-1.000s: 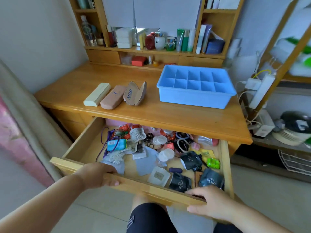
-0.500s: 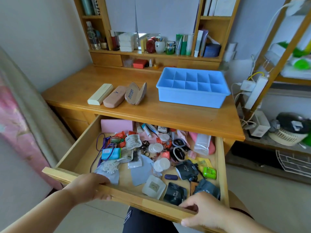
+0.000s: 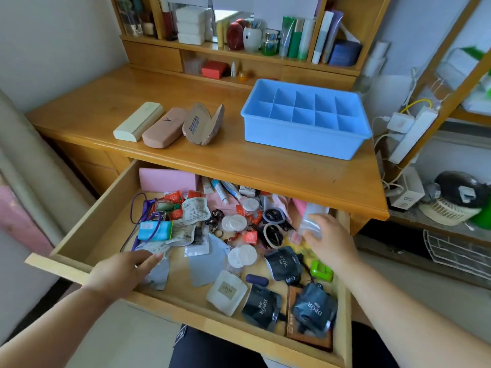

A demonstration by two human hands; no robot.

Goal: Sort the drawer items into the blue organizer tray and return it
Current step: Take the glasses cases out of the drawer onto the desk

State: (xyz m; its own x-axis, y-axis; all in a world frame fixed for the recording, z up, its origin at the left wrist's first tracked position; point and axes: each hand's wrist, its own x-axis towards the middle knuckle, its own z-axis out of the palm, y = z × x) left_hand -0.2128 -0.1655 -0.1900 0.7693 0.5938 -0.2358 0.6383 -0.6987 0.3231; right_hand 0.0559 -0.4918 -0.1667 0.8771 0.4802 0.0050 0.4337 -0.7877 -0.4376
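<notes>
Drawer (image 3: 79,229) clutter: light, slippery sachets. Right hand (image 3: 329,243) grips clear pouch (image 3: 312,221); left hand (image 3: 119,272), fingers straight, touches grey cloth (image 3: 159,272).

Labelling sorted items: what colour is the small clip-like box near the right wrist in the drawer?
Bright green, lying beside the right hand; the head view shows it.

Drawer (image 3: 87,229) rear under desktop (image 3: 239,160)

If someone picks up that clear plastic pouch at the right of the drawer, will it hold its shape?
Probably not. The pouch looks thin and see-through, so it likely flops and weighs little. Its glossy film may be slippery. The right hand is touching it, with the fingers blurred.
</notes>
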